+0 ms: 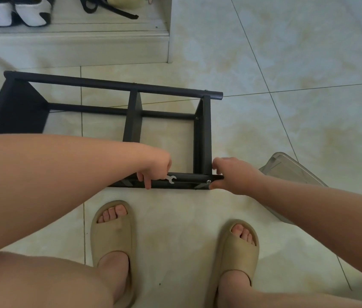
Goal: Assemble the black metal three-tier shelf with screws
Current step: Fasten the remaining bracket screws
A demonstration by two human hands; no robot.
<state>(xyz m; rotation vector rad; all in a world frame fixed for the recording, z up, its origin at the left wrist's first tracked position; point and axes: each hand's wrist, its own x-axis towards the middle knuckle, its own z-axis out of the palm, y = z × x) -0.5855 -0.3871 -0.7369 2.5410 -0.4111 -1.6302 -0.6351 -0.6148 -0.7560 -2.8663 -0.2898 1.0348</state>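
Observation:
The black metal shelf [135, 112] lies on its side on the tiled floor, its tiers standing as upright panels between round black tubes. My left hand [157, 167] holds a small silver wrench [171, 179] over the near tube [186, 177], one finger pointing down. My right hand [231, 174] grips the right end of that tube, beside a silver screw head [208, 181] at the joint with the right-hand tier panel [204, 134].
A clear plastic container [291, 170] sits on the floor just right of my right wrist. My feet in tan slides [113, 241] stand close to the near tube. A white cabinet base [75, 45] with shoes [15, 12] on it stands behind the shelf.

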